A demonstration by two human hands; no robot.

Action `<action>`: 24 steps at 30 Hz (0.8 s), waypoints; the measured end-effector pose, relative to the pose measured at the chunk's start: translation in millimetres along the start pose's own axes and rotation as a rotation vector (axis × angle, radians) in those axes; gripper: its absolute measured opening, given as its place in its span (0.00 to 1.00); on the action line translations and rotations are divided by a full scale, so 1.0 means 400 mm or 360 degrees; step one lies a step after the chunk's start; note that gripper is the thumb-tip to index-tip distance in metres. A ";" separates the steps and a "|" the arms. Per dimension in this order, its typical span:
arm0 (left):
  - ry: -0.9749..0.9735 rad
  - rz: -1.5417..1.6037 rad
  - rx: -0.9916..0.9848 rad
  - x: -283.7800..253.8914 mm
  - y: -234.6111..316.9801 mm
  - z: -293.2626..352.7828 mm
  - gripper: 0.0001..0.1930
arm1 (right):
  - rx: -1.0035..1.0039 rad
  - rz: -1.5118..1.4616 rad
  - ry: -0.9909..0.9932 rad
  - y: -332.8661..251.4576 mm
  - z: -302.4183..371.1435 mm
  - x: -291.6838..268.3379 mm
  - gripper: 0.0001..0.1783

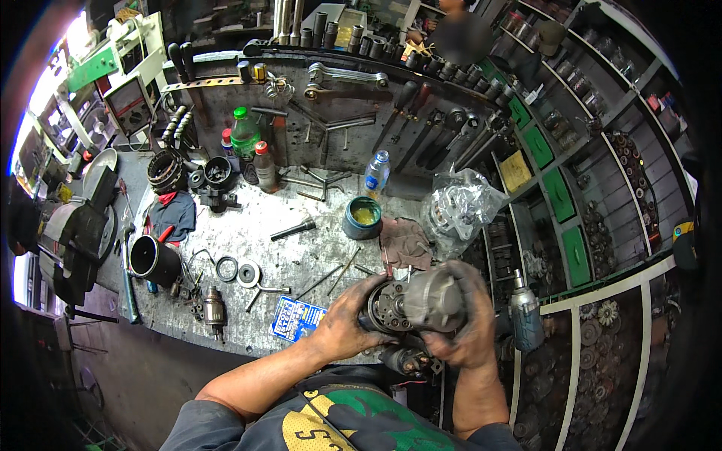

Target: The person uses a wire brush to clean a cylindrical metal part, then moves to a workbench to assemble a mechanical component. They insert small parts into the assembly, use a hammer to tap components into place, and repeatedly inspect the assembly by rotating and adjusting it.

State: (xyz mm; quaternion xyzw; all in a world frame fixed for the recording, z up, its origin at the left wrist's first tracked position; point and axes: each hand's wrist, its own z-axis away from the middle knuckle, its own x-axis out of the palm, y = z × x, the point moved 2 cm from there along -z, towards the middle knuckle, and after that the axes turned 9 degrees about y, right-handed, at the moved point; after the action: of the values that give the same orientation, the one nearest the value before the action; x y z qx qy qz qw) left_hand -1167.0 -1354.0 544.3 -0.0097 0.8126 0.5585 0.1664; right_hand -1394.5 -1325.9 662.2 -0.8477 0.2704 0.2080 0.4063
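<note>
My left hand (347, 322) is closed round a dark round starter motor part (389, 307), whose open end shows gears and bolt-like studs. My right hand (468, 325) grips a grey cast-metal housing (435, 301), slightly blurred, close against the right side of the geared end. Whether the two parts touch I cannot tell. Beneath both hands, at the bench's front edge, sits a dark part with copper-coloured terminals (410, 359), partly hidden. A blue-and-white card package (297, 319) lies beside my left wrist.
Beyond my hands are a tub of yellowish grease (365, 216), a brown rag (404, 242) and a bagged metal part (460, 207). A black cylinder (154, 259), rings (248, 273) and an armature (214, 310) lie left. A cordless driver (524, 312) is at right. Another person (455, 34) is behind.
</note>
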 end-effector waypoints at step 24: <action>-0.0015 -0.0052 0.0035 -0.001 0.007 -0.003 0.57 | 0.0129 0.0114 -0.0623 -0.029 -0.033 0.095 0.56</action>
State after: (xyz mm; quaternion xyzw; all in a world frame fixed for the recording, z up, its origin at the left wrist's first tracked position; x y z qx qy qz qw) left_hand -1167.5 -1354.3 547.2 -0.0184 0.8175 0.5469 0.1795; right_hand -1356.3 -1341.6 654.8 -0.7638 0.2243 0.3720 0.4773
